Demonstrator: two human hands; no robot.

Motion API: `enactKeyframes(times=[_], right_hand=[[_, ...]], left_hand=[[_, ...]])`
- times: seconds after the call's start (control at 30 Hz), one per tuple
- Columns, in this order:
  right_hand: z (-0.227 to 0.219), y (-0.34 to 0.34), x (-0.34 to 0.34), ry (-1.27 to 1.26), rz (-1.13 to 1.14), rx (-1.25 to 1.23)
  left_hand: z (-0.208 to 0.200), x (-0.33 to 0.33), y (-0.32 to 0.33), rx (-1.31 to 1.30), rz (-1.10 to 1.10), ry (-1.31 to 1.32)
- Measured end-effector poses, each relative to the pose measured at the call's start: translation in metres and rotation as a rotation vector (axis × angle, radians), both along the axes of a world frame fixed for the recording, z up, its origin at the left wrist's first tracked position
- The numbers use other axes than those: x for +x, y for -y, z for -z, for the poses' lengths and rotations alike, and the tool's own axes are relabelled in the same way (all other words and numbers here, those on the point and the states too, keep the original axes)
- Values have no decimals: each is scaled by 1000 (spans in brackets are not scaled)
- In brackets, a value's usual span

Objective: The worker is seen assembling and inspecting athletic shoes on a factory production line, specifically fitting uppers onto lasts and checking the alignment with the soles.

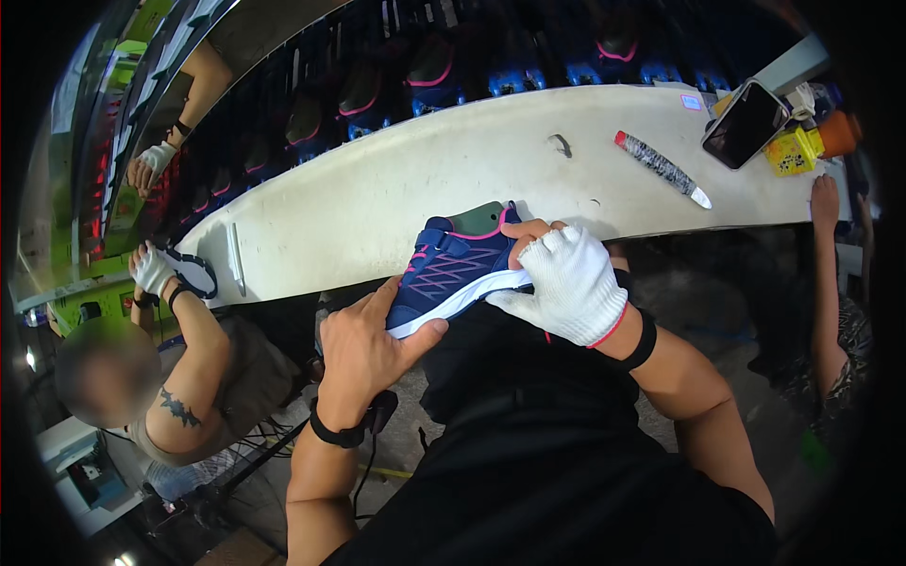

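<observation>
A navy blue sneaker (455, 262) with pink trim and a white sole lies on its side between my hands, over the near edge of the white table. Its toe points toward my bare left hand (366, 341), whose fingers and thumb close round the toe end. At the heel end, my right hand (563, 283), in a white fingerless glove, grips the sole and upper with bent fingers. A dark green insert (481, 219) fills the shoe's opening. Black bands circle both my wrists.
On the white table (330, 222) lie a patterned pen-like tool (663, 169), a phone (746, 124) and a yellow box (793, 152). Behind runs a rack of dark shoes (429, 64). A co-worker at left holds a shoe (192, 274); another person's arm (827, 274) is at right.
</observation>
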State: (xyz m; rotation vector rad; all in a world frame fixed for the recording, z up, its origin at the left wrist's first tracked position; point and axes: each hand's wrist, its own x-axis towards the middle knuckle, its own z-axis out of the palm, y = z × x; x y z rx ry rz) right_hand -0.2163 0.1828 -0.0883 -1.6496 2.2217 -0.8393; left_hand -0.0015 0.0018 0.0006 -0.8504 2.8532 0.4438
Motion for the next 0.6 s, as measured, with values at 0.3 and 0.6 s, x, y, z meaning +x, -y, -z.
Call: enactKeyframes(times=[0.3,0.6], right_hand=[[-51,-51,-21,24,35,-181],[-85,-74,-31,269,41,-401]], left_hand=[[-55,-46,-22,315,373,-516],[53,-77,-76,239,351,-1085]])
